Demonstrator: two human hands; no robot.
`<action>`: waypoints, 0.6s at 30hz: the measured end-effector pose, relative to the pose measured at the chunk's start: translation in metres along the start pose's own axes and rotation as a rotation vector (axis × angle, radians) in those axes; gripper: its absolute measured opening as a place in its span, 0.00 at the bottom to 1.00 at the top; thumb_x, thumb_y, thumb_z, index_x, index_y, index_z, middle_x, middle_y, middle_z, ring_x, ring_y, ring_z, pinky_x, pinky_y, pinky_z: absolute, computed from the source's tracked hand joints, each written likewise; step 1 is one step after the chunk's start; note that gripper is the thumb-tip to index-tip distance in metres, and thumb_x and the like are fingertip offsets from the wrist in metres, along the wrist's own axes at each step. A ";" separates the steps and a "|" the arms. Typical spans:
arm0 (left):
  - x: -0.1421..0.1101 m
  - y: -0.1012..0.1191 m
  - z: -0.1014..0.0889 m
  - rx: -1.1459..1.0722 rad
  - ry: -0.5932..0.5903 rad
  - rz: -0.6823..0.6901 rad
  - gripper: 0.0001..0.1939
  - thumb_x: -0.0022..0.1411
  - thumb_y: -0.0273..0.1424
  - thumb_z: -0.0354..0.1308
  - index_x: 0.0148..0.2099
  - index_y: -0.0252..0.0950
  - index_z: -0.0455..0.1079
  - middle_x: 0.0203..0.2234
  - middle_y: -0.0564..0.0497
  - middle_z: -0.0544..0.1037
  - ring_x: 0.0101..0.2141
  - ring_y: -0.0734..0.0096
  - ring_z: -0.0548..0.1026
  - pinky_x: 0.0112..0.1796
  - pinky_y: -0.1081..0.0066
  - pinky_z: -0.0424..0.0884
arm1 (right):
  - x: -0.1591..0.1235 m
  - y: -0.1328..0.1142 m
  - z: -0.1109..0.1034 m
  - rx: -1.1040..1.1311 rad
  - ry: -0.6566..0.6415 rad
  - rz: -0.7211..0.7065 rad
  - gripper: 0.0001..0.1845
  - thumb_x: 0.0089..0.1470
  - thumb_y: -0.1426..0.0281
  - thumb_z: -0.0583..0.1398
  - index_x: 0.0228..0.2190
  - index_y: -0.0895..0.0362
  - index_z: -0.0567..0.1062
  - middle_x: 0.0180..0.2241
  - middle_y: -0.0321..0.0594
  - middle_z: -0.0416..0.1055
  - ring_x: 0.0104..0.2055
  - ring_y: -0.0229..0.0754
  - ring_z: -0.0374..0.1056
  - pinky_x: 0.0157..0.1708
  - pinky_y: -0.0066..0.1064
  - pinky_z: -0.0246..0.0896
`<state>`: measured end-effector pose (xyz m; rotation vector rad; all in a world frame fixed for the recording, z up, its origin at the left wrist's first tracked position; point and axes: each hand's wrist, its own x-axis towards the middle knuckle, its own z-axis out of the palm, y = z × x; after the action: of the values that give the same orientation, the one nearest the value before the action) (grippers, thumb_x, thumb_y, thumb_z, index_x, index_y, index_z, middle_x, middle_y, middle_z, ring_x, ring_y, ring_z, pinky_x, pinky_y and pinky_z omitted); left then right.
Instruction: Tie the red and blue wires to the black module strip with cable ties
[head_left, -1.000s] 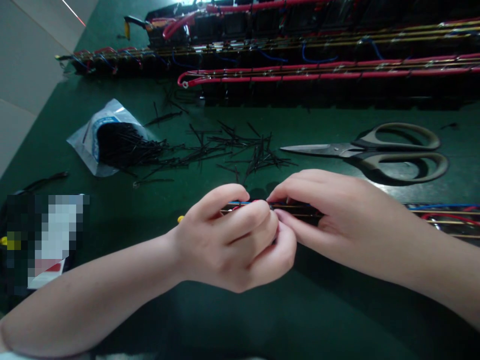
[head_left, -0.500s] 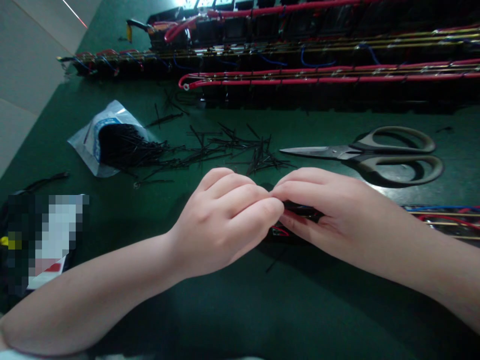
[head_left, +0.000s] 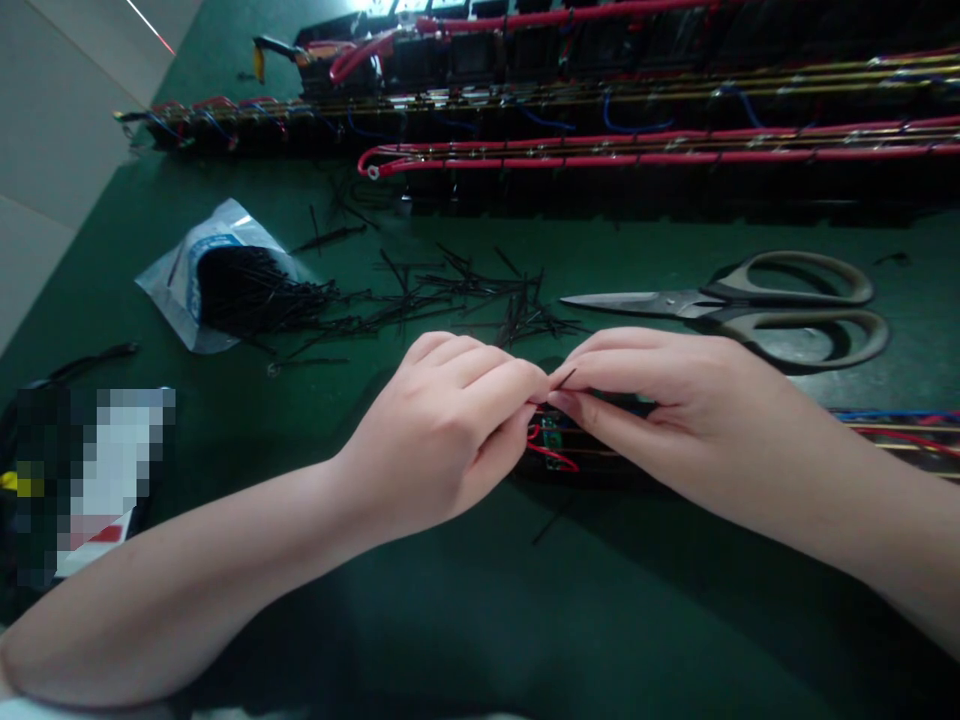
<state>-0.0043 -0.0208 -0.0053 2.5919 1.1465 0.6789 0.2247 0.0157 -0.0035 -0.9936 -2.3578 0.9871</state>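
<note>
A thin black strip (head_left: 568, 379) sat at centre frame, pinched in the right hand's (head_left: 675, 390) fingertips over a wired assembly (head_left: 553, 448); the left hand (head_left: 442, 430) met them, its grip hidden. The step seemed close two-handed handling, the next move calling for steady fingertips.

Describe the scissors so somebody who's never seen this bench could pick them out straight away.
On the green table, look just beyond the right hand. The scissors lie there, blades pointing left toward loose black ties. Unlike the ties and the red-cabled assembly behind, they have two large looped handles.
</note>
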 end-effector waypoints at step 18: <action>0.001 -0.001 -0.001 -0.016 -0.021 -0.007 0.08 0.76 0.25 0.55 0.48 0.36 0.76 0.41 0.50 0.85 0.44 0.67 0.80 0.49 0.64 0.71 | 0.002 -0.001 -0.003 0.069 0.010 0.152 0.15 0.65 0.61 0.59 0.32 0.53 0.83 0.30 0.41 0.80 0.32 0.45 0.72 0.31 0.37 0.63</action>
<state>-0.0050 -0.0200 -0.0040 2.5746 1.1384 0.6556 0.2244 0.0182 -0.0010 -1.1618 -2.2503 1.1085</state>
